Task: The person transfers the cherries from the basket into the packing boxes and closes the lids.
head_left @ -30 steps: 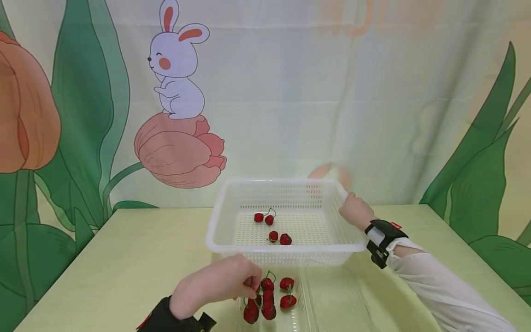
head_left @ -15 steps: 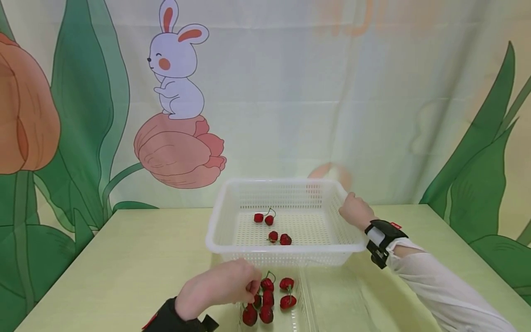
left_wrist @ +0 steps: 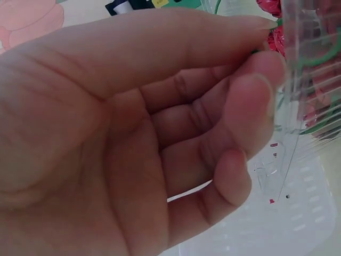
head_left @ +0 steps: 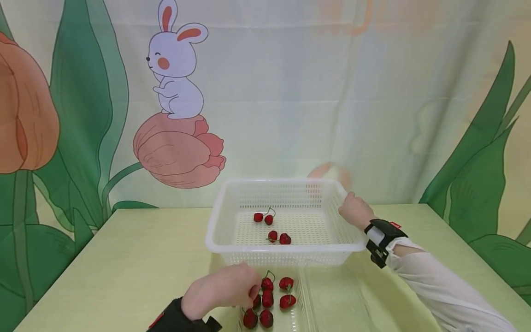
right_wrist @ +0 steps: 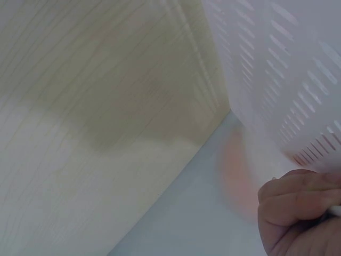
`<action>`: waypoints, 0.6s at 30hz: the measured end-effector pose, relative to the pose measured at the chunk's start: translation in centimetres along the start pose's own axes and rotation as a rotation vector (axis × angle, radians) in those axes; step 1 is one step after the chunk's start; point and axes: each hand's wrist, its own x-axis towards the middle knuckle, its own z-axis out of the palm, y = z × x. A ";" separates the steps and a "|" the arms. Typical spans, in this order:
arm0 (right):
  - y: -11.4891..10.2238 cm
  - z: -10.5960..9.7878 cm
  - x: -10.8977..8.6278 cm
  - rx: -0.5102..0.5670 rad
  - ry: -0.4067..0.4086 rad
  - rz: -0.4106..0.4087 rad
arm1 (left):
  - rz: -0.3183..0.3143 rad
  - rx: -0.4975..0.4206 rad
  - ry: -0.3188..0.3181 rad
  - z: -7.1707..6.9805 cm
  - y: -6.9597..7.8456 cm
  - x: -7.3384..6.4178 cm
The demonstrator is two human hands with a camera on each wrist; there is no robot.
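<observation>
My left hand [head_left: 228, 287] is over the left part of a clear plastic box [head_left: 308, 306]. Its thumb and forefinger pinch a thin green stem, seen beside the box wall in the left wrist view. Just below the fingers lie two red cherries [head_left: 266, 318], partly over the box's near end; which one the stem belongs to is hard to tell. Several more cherries [head_left: 287, 302] sit in the box. On the far side, my right hand [head_left: 356, 210] grips the right rim of a white perforated basket [head_left: 286, 249]. Inside that basket are several cherries [head_left: 268, 220].
Box and basket stand close together on a pale yellow wooden table [head_left: 137, 258], the basket behind. A clear flat section [head_left: 342, 299] extends right of the cherries. A printed curtain [head_left: 282, 92] hangs at the table's back edge.
My left hand has shifted slightly right and toward me, and the two front cherries have come down a little. My right hand and the basket have stayed put.
</observation>
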 end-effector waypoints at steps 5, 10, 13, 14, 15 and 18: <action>3.5 2.6 2.6 0.008 0.016 -0.083 | -0.001 0.005 0.006 0.1 0.0 0.0; 8.4 6.0 7.8 -0.021 0.047 -0.091 | -0.013 0.012 0.003 0.1 0.0 -0.1; 5.3 3.7 5.1 -0.020 0.002 -0.021 | -0.042 0.009 -0.009 0.1 0.1 -0.2; 3.8 2.7 3.8 -0.016 -0.015 0.000 | -0.046 0.009 -0.009 0.0 0.1 -0.2; 2.8 2.0 2.8 -0.019 -0.011 -0.003 | -0.047 0.012 -0.009 0.0 0.2 -0.2; 0.8 0.5 0.7 -0.024 -0.013 -0.009 | -0.048 0.006 -0.012 -0.1 0.2 -0.2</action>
